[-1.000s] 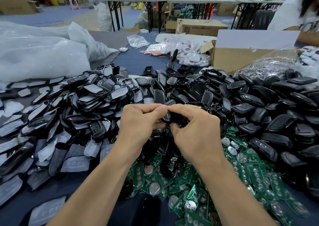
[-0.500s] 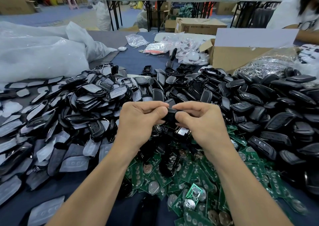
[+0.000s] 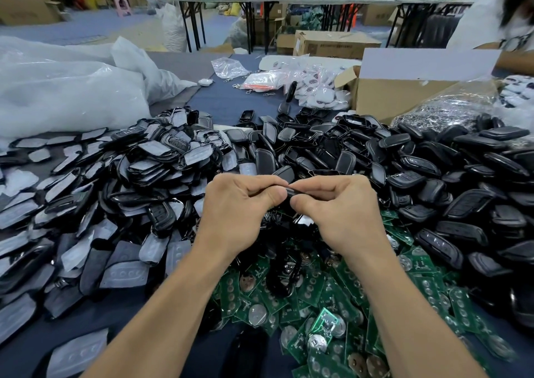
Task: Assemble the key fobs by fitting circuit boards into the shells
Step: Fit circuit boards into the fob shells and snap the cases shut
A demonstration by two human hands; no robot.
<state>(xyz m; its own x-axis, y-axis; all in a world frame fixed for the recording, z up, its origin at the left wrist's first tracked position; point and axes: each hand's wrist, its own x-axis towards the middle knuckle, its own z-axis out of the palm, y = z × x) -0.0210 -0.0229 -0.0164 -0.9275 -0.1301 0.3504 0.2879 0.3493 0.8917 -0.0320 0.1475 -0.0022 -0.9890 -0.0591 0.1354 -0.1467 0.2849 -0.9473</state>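
Near: green circuit boards [image 3: 318, 305] heaped on the table [image 3: 225, 103]. Centre: left hand [image 3: 239, 207] and right hand [image 3: 338, 207], fingers curled, pinch 1 black shell [image 3: 291, 192] between them above the heap. Press evenly along its edges; any board inside is hidden. Far: loose shells [image 3: 318, 149].

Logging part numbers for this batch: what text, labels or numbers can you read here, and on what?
Nothing reads clearly.
Cardboard box in the background: dark print on its side, too blurred to read.
Green circuit boards: white markings, too small to read.
White pieces at the far end: red emblems, too blurred to read.
Black shell pinched between left hand and right hand: no marking shows.
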